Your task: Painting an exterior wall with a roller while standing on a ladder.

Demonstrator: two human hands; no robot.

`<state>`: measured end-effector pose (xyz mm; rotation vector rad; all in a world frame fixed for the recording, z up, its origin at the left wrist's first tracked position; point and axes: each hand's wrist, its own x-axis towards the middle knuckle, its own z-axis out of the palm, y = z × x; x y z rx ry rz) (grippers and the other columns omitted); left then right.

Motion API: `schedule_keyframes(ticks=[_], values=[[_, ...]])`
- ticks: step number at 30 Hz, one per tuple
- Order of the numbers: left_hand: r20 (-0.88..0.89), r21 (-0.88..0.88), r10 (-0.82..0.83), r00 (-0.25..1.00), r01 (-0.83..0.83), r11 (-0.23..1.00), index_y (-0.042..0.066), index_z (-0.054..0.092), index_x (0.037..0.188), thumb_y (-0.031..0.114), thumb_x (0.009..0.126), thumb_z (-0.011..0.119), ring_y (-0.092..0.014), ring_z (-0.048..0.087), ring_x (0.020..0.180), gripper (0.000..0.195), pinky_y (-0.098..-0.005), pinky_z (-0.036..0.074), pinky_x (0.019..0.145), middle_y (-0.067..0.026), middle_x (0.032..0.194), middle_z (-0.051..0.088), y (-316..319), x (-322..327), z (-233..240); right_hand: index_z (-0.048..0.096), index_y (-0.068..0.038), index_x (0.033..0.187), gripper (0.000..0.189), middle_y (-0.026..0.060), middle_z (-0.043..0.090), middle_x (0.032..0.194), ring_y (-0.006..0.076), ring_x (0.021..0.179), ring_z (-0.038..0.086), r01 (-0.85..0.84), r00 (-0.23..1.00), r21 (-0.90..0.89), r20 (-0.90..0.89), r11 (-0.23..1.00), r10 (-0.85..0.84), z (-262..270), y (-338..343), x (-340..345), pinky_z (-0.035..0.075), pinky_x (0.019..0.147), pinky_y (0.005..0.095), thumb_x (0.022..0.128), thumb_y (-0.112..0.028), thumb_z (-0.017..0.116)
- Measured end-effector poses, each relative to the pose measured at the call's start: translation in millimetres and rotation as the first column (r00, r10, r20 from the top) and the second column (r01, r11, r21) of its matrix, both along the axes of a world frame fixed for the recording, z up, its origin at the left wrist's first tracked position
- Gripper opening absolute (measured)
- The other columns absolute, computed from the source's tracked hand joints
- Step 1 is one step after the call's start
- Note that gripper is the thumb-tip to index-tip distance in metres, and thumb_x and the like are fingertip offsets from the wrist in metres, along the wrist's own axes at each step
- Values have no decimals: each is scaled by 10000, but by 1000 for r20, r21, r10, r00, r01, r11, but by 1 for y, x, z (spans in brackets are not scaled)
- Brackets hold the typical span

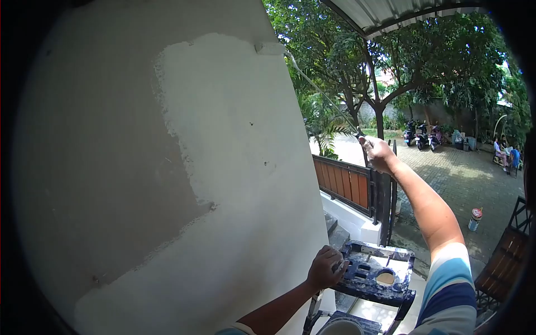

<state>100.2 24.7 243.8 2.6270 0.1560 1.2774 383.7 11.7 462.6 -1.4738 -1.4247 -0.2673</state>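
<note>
My right hand (pixel 378 154) is raised at arm's length and closed around the handle of a paint roller. The roller's thin metal rod slants up and left to its pale sleeve (pixel 270 49), which lies against the wall close to its outer edge. Fresh light paint (pixel 226 96) covers the right and lower parts of the wall; the duller grey-brown surface (pixel 104 159) lies to the left and along the top. Lower down, my left hand (pixel 328 266) grips the near left side of the paint-spattered blue top tray (pixel 379 270) of a stepladder.
A white bucket (pixel 341 327) sits low at the ladder. Beyond the wall's edge are a wood-slat fence (pixel 343 182), steps (pixel 337 232) and a paved yard. A paint can (pixel 475 219) stands there; parked motorbikes (pixel 422 136) and seated people (pixel 507 153) are farther off.
</note>
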Motion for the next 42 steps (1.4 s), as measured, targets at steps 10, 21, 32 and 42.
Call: schedule_keyframes(ticks=[10, 21, 32, 42], values=[[31, -39, -13, 999, 14, 999, -7, 651, 799, 167, 799, 702, -293, 587, 864, 181, -389, 485, 809, -134, 833, 642, -4, -2, -3, 610, -25, 1016, 253, 210, 600, 789, 366, 736, 604, -15, 991, -17, 132, 1000, 17, -75, -29, 28, 480, 697, 398, 957, -219, 458], [80, -17, 22, 997, -21, 1000, -11, 658, 812, 158, 785, 713, -287, 585, 853, 179, -391, 484, 797, -140, 818, 636, -1, -7, 1, 595, -12, 1033, 323, 224, 576, 776, 347, 707, 570, -67, 997, -84, 32, 994, 70, -46, -27, -23, 461, 688, 385, 991, -289, 435], [62, 7, 1, 998, -1, 1000, -6, 649, 777, 160, 771, 711, -292, 586, 837, 178, -386, 494, 767, -140, 803, 639, -1, 2, 2, 537, 28, 853, 476, 218, 543, 667, 343, 616, 514, -38, 999, -31, 3, 999, 38, -1, -13, -29, 431, 631, 431, 1004, -401, 396], [56, 4, -5, 998, 5, 1000, 2, 646, 765, 164, 788, 707, -283, 580, 844, 174, -394, 479, 799, -136, 791, 630, -3, -5, 3, 555, 24, 868, 527, 196, 544, 674, 312, 639, 540, -18, 1000, -61, 24, 998, 19, 0, -42, -51, 446, 660, 423, 1004, -454, 378]])
